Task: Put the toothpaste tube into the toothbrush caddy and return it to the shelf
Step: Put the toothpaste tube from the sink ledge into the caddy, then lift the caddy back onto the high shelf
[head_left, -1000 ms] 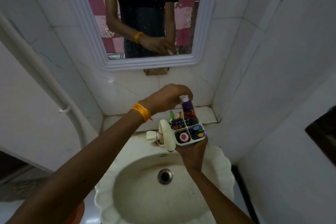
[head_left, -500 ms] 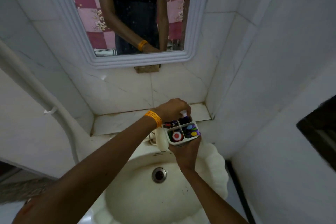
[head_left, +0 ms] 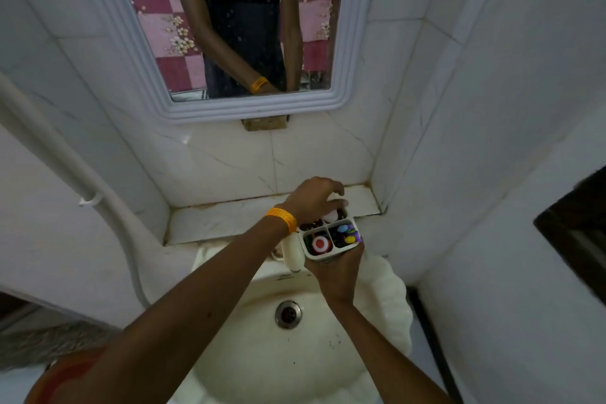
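Note:
A white four-compartment toothbrush caddy is held from below by my right hand, over the back rim of the sink. The toothpaste tube stands sunk in the caddy's far compartment, with only its white cap showing. My left hand, with an orange band at the wrist, hovers just over that cap with its fingers curved and apart. The other compartments hold coloured toothbrush ends and a red-and-white round cap. The marble shelf lies directly behind the caddy.
A cream sink with a metal drain is below, and a white tap stands left of the caddy. A framed mirror hangs above the shelf. A white pipe runs down the left wall. Tiled walls close in on both sides.
The tube has gone from sticking high out of the caddy to sunk down to its cap. My left hand's fingers have loosened above it. The caddy has barely shifted.

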The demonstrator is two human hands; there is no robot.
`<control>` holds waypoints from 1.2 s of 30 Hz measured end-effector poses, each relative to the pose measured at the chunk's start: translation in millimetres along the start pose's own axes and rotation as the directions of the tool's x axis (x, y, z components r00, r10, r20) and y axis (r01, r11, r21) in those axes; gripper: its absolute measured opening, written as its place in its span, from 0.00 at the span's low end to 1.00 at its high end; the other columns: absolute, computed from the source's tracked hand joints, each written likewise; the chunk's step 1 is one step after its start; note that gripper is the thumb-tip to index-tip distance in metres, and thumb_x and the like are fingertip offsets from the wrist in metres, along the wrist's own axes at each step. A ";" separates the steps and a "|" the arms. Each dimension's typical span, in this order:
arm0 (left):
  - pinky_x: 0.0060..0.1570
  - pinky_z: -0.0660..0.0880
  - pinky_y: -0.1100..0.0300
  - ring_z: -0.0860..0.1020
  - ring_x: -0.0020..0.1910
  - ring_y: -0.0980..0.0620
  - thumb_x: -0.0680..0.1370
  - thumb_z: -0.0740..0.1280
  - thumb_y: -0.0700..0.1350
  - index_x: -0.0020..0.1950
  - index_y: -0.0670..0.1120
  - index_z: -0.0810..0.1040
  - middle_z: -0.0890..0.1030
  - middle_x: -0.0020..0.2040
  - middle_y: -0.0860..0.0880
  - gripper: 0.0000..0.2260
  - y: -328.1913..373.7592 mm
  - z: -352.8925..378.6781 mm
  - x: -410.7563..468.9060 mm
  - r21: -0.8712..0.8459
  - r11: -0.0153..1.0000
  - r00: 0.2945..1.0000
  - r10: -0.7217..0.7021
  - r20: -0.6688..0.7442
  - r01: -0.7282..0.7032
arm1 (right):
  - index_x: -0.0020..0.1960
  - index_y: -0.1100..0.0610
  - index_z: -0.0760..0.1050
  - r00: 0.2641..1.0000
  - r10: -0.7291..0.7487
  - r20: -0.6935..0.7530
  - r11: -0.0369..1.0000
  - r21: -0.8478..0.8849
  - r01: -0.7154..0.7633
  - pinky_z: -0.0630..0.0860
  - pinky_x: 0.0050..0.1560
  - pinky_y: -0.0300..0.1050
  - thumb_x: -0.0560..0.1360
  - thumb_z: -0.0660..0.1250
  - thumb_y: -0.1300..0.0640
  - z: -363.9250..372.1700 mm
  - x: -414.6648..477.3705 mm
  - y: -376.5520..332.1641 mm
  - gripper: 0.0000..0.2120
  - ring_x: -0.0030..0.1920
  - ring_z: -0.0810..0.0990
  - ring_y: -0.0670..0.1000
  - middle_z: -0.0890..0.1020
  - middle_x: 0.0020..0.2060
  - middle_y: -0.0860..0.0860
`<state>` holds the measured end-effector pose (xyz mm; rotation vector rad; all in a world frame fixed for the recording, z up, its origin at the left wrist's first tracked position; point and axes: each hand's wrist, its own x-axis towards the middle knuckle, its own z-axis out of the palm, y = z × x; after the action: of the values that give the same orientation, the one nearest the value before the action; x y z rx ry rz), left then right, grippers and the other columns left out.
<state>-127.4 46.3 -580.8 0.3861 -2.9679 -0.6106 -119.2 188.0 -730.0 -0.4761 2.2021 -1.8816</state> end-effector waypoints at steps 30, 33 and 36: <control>0.46 0.78 0.47 0.78 0.52 0.46 0.81 0.55 0.55 0.53 0.46 0.79 0.81 0.53 0.47 0.18 36.0 -373.7 -68.1 0.345 0.934 0.564 0.238 -0.791 0.089 | 0.67 0.63 0.70 0.836 -0.485 -0.256 0.855 0.063 0.515 0.74 0.58 0.44 0.58 0.87 0.59 -84.7 121.8 -401.6 0.44 0.60 0.78 0.51 0.79 0.64 0.57; 0.41 0.76 0.54 0.79 0.46 0.44 0.82 0.54 0.52 0.53 0.45 0.77 0.81 0.50 0.44 0.16 60.9 -408.0 -69.0 0.412 0.899 0.501 0.293 -0.814 0.145 | 0.68 0.63 0.69 0.787 -0.550 -0.279 0.806 0.068 0.588 0.75 0.57 0.44 0.58 0.87 0.55 -94.4 120.5 -451.2 0.45 0.58 0.76 0.48 0.79 0.65 0.57; 0.46 0.77 0.51 0.80 0.49 0.42 0.82 0.56 0.52 0.55 0.42 0.79 0.83 0.51 0.42 0.17 88.1 -434.3 -71.1 0.431 0.891 0.432 0.335 -0.837 0.146 | 0.69 0.62 0.68 0.744 -0.603 -0.286 0.760 0.075 0.645 0.74 0.56 0.42 0.59 0.87 0.53 -102.7 115.2 -489.7 0.46 0.58 0.75 0.48 0.78 0.65 0.56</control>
<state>-20.3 -20.4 -150.1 0.3872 -1.9576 0.3020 -209.2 173.5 -224.7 -1.1297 2.1594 -2.5637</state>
